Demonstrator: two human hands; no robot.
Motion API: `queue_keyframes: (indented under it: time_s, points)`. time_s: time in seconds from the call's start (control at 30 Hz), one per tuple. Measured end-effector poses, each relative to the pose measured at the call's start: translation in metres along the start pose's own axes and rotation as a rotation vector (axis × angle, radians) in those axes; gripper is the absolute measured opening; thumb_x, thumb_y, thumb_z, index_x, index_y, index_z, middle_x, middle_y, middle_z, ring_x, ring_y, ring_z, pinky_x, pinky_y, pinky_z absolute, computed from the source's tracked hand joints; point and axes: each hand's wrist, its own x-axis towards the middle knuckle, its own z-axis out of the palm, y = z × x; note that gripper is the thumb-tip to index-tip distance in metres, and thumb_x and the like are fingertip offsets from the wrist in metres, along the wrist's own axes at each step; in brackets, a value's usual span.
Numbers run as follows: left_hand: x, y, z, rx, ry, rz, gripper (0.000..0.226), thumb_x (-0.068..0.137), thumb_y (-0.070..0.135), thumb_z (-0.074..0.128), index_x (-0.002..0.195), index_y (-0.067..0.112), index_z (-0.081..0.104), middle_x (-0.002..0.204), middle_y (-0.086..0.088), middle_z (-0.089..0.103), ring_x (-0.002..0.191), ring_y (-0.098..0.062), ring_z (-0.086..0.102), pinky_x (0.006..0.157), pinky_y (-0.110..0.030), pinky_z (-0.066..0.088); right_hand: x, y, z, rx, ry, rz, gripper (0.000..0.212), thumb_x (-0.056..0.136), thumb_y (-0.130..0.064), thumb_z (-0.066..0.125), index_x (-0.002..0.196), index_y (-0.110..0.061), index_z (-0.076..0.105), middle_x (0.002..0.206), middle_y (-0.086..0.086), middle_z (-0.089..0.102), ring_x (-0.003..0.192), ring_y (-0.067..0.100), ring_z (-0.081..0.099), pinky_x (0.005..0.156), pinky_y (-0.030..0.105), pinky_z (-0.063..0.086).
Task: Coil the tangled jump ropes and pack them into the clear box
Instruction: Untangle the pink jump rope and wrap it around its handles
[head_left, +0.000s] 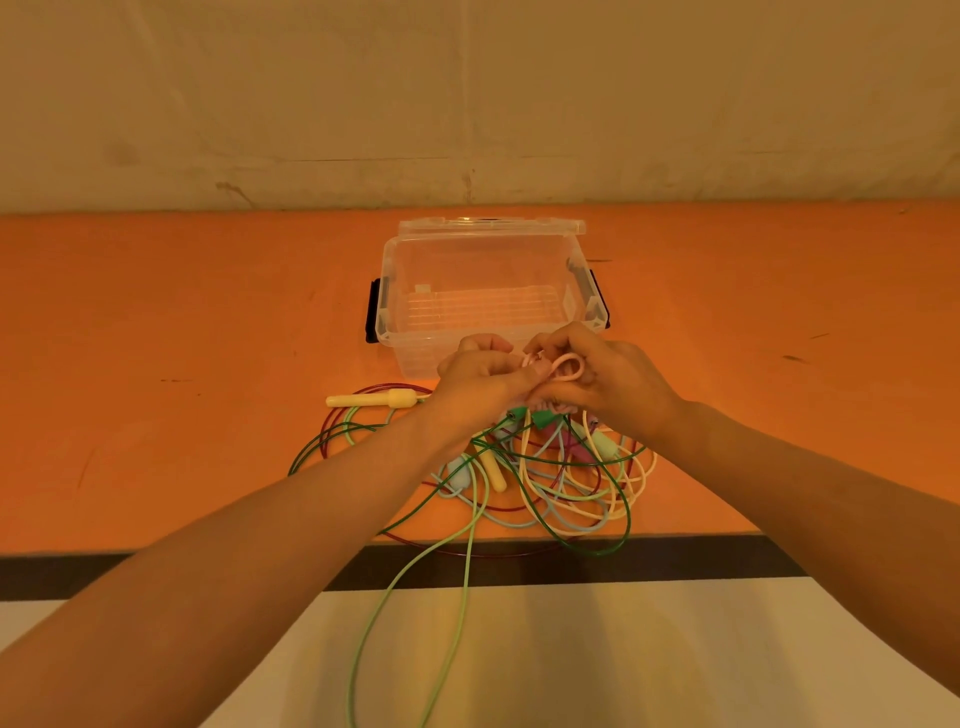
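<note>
1. The fingers of the left hand and the right hand were curled tight round a small pink rope, pinching it between them; one pink loop stood up at the right hand's fingertips, and a short wound section showed just beneath both hands.
2. The hands met at the centre of the view, directly in front of the near wall of the clear box, which lay at twelve o'clock from them with its lid hinged back and nothing visible inside.
3. From the hands toward six o'clock lay the tangle of jump ropes on the orange table: dark green, cream, pale blue, dark red and light green cords crossing one another, with green, mint and yellow handles buried among them.
4. A yellow handle lay apart at nine o'clock from the hands, and a light green cord trailed off the table edge toward the person.
5. My judgement on risk: the pink coil could spring open if either pinch eased, since the cord looked stiff and springy.
6. Lifting it toward the box might also drag snagged neighbouring cords along, and the hanging green cord could pull the pile off the table.
</note>
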Motion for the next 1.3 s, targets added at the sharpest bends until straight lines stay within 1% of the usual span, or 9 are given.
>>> queue_keyframes:
  time_s: [0.2,0.33,0.47,0.73,0.8,0.9,0.97,1.07,1.3]
  points:
    - [0.003,-0.005,0.0,0.029,0.011,0.071,0.015,0.082,0.017,0.072,0.089,0.004,0.071,0.103,0.007,0.041,0.117,-0.025,0.048,0.089,-0.031,0.052,-0.003,0.003,0.003,-0.127,0.021,-0.077,0.048,0.073,-0.065,0.054,0.107,-0.033,0.043,0.104,-0.005,0.07,0.084,0.015,0.066,0.062,0.039,0.054]
    - [0.006,-0.005,0.003,0.18,0.103,0.146,0.014,0.077,0.032,0.077,0.068,0.031,0.066,0.098,0.017,0.045,0.112,-0.025,0.049,0.094,-0.048,0.045,-0.006,0.003,0.005,-0.272,0.081,-0.18,0.056,0.075,-0.058,0.057,0.113,-0.018,0.048,0.11,0.004,0.068,0.091,0.013,0.058,0.062,0.028,0.048]
    - [0.009,-0.008,0.005,0.244,0.183,0.2,0.024,0.078,0.026,0.076,0.062,0.034,0.059,0.094,0.021,0.044,0.115,-0.024,0.047,0.097,-0.047,0.042,-0.006,-0.003,0.011,-0.299,0.114,-0.161,0.062,0.075,-0.043,0.07,0.119,-0.002,0.052,0.117,0.014,0.063,0.095,0.025,0.063,0.068,0.024,0.043]
    - [0.005,-0.001,0.011,0.184,0.297,0.248,0.025,0.074,0.021,0.078,0.058,0.031,0.06,0.09,0.022,0.051,0.11,-0.026,0.053,0.091,-0.039,0.049,-0.01,0.008,0.014,-0.374,0.048,-0.263,0.053,0.1,-0.046,0.03,0.137,-0.009,0.034,0.146,0.016,0.04,0.129,0.028,0.041,0.105,0.05,0.036]
    - [0.003,-0.002,0.009,0.195,0.296,0.271,0.028,0.075,0.012,0.076,0.06,0.031,0.06,0.09,0.021,0.052,0.111,-0.028,0.053,0.085,-0.03,0.053,-0.013,0.009,0.012,-0.272,-0.038,-0.235,0.055,0.102,-0.043,0.024,0.144,-0.008,0.029,0.151,0.012,0.032,0.135,0.025,0.034,0.111,0.039,0.03]
    - [0.002,-0.006,0.005,0.252,0.27,0.308,0.029,0.072,0.01,0.075,0.06,0.032,0.061,0.092,0.025,0.053,0.115,-0.025,0.049,0.09,-0.038,0.05,-0.016,0.01,0.006,-0.123,-0.153,-0.137,0.06,0.101,-0.046,0.02,0.15,-0.011,0.02,0.151,0.009,0.033,0.136,0.018,0.032,0.111,0.024,0.025]
    - [0.002,-0.008,0.003,0.315,0.257,0.333,0.025,0.07,0.014,0.076,0.06,0.033,0.062,0.092,0.027,0.054,0.117,-0.02,0.044,0.093,-0.045,0.046,-0.015,0.012,0.006,-0.084,-0.183,-0.077,0.062,0.099,-0.049,0.026,0.151,-0.016,0.016,0.145,0.01,0.04,0.131,0.019,0.038,0.108,0.028,0.032]
    - [0.002,-0.008,0.001,0.4,0.256,0.379,0.034,0.069,0.015,0.078,0.056,0.038,0.057,0.092,0.03,0.053,0.117,-0.018,0.04,0.092,-0.051,0.042,-0.013,0.015,0.009,-0.022,-0.126,-0.029,0.062,0.094,-0.048,0.044,0.145,-0.015,0.033,0.136,0.006,0.05,0.125,0.017,0.045,0.103,0.033,0.038]
    - [0.0,-0.004,0.004,0.45,0.316,0.334,0.045,0.071,0.008,0.075,0.048,0.039,0.052,0.086,0.028,0.054,0.118,-0.018,0.04,0.097,-0.051,0.035,-0.008,0.003,0.013,0.114,-0.036,0.074,0.053,0.084,-0.036,0.063,0.129,-0.011,0.055,0.123,0.001,0.06,0.114,0.018,0.054,0.097,0.029,0.041]
